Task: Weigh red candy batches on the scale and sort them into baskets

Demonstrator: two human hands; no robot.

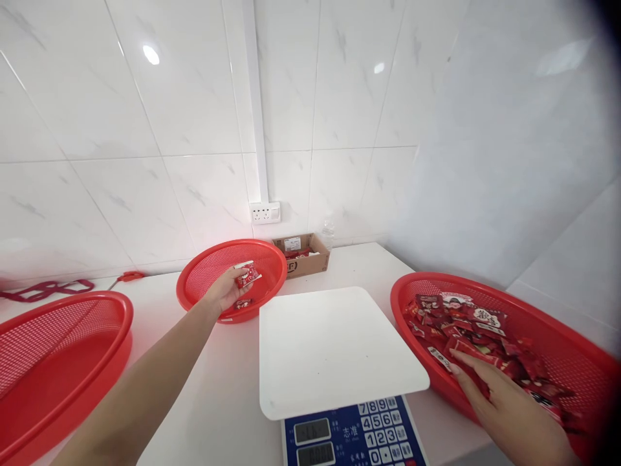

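My left hand is closed on a small red-and-white packet, held over the round red basket at the back. Beneath it, another small packet lies in that basket. My right hand reaches into the right red basket, thumb and forefinger apart. Its fingertips are at the red packets heaped there; the other fingers are hidden. Between the hands stands a scale with a bare white pan and a blue keypad panel.
A third red basket stands at the left. Behind the middle basket sit a cardboard box with red packets inside and a clear bottle. A dark red strap lies at the back left. The tiled wall carries a socket.
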